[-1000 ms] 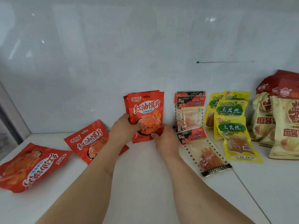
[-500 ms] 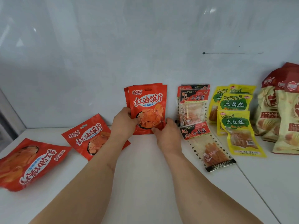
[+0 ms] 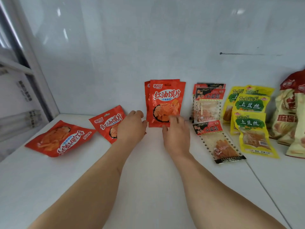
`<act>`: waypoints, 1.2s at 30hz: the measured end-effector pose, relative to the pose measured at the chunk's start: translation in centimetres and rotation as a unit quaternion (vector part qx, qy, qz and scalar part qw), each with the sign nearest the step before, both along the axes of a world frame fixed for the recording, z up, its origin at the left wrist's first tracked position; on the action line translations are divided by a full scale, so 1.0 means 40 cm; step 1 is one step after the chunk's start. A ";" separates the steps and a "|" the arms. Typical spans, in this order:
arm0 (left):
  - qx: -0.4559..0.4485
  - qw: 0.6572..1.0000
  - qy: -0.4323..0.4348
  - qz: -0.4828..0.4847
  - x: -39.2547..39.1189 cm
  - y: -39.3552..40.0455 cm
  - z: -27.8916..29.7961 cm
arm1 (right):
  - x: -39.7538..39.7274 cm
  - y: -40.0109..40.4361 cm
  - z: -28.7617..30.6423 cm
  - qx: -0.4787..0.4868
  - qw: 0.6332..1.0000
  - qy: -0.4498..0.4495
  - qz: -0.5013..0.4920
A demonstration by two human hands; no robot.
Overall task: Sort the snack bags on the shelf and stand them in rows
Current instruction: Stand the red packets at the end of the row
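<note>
From the head view I see my left hand [image 3: 132,128] and right hand [image 3: 175,134] hovering low over the white shelf board [image 3: 148,179], both with relaxed fingers and grasping nothing; the right fingertips sit just in front of the lower edge of the upright glossy red foil snack bag [image 3: 165,103], and I cannot tell whether they touch it; that bag stands against the pale back wall [image 3: 148,47] with at least one like it behind; two more red bags of the same kind are not yet stood up; the nearer tilted red bag [image 3: 107,124] lies immediately left of my left hand, partly hidden under it, its long axis running up and to the right; the farther flat red bag [image 3: 61,139] lies well to the left, its long axis roughly across the shelf; I judge the left hand the nearer for both; to the right stand the black-and-red clear strip packets [image 3: 208,103], the yellow packets [image 3: 250,106] and the large cream-and-red bags [image 3: 290,116].
</note>
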State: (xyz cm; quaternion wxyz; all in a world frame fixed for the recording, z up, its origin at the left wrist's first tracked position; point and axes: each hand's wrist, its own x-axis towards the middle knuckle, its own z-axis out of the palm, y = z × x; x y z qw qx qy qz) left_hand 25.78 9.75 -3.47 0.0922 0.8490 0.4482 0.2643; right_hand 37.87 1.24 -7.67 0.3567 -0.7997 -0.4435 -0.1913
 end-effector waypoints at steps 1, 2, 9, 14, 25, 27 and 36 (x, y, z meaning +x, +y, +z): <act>0.025 0.999 0.024 0.007 -0.023 -0.007 -0.001 | -0.014 0.004 0.001 0.001 1.000 -0.007 0.024; 0.050 0.998 0.043 0.014 -0.047 -0.013 -0.005 | -0.029 0.010 0.004 -0.002 0.999 -0.012 0.047; 0.083 0.993 0.062 0.058 -0.219 0.003 -0.028 | -0.131 0.065 0.041 -0.097 0.982 0.058 0.150; 0.088 0.987 -0.029 0.135 -0.315 0.036 -0.021 | -0.207 0.133 0.074 -0.175 0.970 0.095 0.138; -0.196 0.971 0.033 0.131 -0.521 0.211 0.021 | -0.318 0.181 0.090 -0.281 0.941 0.190 0.005; -0.238 0.960 0.100 0.106 -0.534 0.226 0.039 | -0.330 0.181 0.093 -0.280 0.937 0.209 -0.008; -0.127 0.950 0.282 0.045 -0.564 0.218 0.032 | -0.337 0.162 0.108 -0.299 0.913 0.275 -0.043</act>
